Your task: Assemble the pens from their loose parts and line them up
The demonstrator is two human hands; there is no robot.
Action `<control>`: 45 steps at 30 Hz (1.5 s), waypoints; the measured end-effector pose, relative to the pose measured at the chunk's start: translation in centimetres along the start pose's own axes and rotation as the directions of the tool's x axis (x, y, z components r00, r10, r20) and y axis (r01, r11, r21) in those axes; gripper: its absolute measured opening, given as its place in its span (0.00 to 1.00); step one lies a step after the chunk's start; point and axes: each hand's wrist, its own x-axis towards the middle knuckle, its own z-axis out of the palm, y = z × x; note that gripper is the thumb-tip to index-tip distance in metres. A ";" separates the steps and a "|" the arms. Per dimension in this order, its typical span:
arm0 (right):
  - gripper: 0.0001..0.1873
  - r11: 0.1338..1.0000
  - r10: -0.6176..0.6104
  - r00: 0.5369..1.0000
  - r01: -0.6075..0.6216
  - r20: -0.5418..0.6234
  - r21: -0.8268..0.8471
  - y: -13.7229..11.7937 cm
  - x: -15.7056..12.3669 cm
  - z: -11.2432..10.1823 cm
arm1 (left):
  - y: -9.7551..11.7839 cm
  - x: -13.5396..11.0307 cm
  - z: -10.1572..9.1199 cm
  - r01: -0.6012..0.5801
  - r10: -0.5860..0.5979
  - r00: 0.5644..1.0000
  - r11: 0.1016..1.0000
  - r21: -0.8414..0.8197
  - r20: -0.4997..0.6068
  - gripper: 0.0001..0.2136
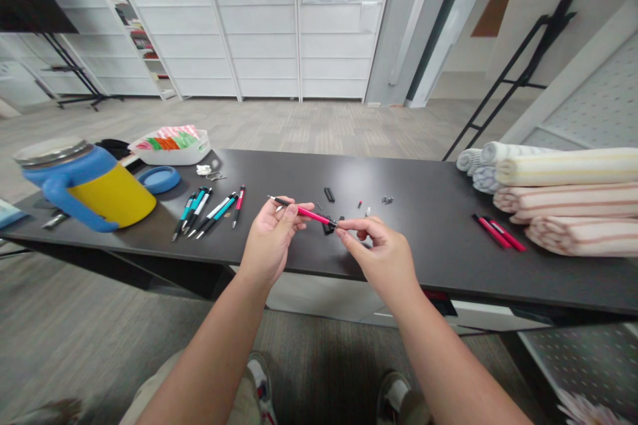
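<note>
Head camera looks down at a black table [423, 265]. Left hand [272, 236] grips a pink pen [306, 213] near its tip, holding it level just above the table. Right hand [383, 252] pinches the pen's other end, so it does not wobble. More pens [207, 211] lie nearby.

Bright, even indoor light is falling softly; the desk [423, 239] is giving faint sheen, and wide-angle distortion is bending the edges.
</note>
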 end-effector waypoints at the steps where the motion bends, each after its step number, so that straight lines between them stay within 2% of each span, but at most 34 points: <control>1: 0.09 1.000 0.005 1.000 -0.005 0.002 0.002 0.0 0.0 0.0 | 0.0 0.0 0.0 0.002 -0.002 1.000 1.000 0.005 0.005 0.17; 9: 0.14 0.991 0.122 0.992 -0.121 -0.018 0.056 0.1 0.0 0.1 | 0.1 -0.2 0.1 0.009 -0.010 0.999 1.000 0.022 0.032 0.19; 12: 0.15 0.991 0.126 0.992 -0.125 -0.014 0.046 -0.1 0.1 0.1 | 0.2 -0.2 0.2 0.008 -0.009 1.000 0.999 0.033 0.026 0.18; 22: 0.11 0.998 0.001 1.000 0.001 0.022 -0.067 -0.5 0.0 0.1 | 0.0 -0.1 0.1 -0.016 0.016 1.000 0.999 0.043 0.001 0.17; 27: 0.14 0.990 -0.082 0.993 0.092 0.089 -0.108 -0.4 -0.2 0.3 | 0.0 -0.1 0.1 -0.016 0.016 1.000 0.999 0.035 0.001 0.18; 30: 0.13 0.984 -0.118 0.988 0.130 0.103 -0.120 -0.2 -0.3 0.4 | 0.0 -0.1 0.1 -0.017 0.017 1.000 0.999 0.034 -0.014 0.18; 34: 0.11 0.977 -0.154 0.980 0.170 0.125 -0.132 -0.2 -0.2 0.5 | -0.1 0.0 0.0 -0.011 0.012 1.000 0.999 0.041 -0.007 0.19; 40: 0.16 0.970 -0.187 0.961 0.214 0.205 -0.116 -0.6 0.0 0.3 | -0.1 0.0 -0.1 -0.014 0.014 1.000 0.999 0.043 0.000 0.19; 45: 0.13 0.965 -0.198 0.953 0.231 0.231 -0.125 -0.5 0.0 0.3 | -0.1 0.0 -0.1 -0.016 0.016 1.000 0.999 0.040 0.007 0.19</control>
